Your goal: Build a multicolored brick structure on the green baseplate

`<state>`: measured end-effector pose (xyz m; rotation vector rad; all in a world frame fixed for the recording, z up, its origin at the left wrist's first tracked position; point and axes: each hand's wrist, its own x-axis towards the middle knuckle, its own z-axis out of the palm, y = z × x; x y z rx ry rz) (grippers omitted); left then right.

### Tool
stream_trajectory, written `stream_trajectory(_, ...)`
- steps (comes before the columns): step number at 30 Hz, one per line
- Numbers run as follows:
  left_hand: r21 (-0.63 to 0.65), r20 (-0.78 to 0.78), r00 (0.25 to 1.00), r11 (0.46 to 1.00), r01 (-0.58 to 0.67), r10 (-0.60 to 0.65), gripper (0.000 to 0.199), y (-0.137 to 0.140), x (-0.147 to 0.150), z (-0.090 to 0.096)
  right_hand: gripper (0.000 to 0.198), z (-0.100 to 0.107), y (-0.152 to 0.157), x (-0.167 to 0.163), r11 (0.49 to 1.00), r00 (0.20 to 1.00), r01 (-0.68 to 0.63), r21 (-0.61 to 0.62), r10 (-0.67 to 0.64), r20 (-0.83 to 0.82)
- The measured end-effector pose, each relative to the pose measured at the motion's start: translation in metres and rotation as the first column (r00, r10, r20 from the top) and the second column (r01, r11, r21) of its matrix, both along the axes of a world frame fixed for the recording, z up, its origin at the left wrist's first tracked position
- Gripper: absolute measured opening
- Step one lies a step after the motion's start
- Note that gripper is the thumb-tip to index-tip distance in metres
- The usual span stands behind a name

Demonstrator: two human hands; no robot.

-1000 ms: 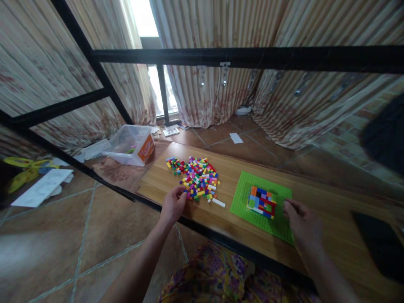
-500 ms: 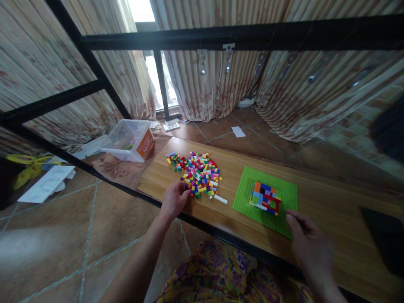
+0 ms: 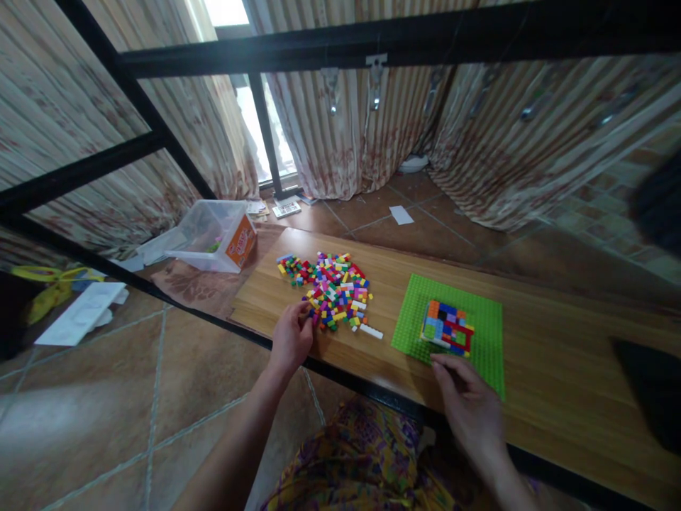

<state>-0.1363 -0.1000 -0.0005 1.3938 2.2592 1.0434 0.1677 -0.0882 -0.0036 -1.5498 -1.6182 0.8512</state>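
A heap of small mixed-colour toy bricks (image 3: 338, 287) lies on the wooden table. My left hand (image 3: 292, 337) is at the near left edge of the heap, fingers curled together; what they hold, if anything, is hidden. To the right lies a green baseplate (image 3: 485, 358) with a multicoloured brick structure (image 3: 439, 328) on it, including a red frame-like piece (image 3: 464, 328). My right hand (image 3: 471, 397) hovers by the plate's near edge, just in front of the structure. Its thumb and index finger are pinched, and anything between them is too small to make out.
A long white brick (image 3: 371, 331) lies between heap and baseplate. A clear plastic box (image 3: 207, 234) stands beyond the table's left end. A black flat object (image 3: 646, 390) rests at the right. Black metal bars (image 3: 298, 53) cross in front of the curtains.
My right hand has moved left, from the baseplate's right side to its near edge. The left hand stays by the heap. The view has shifted slightly.
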Motion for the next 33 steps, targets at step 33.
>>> stream_trajectory(33,0.085,-0.064,0.981,0.978,0.189,-0.184,0.011,-0.010,0.005,-0.003,0.007,0.006,0.030,-0.170,0.857,0.739,-0.484,0.176,0.293,0.607)
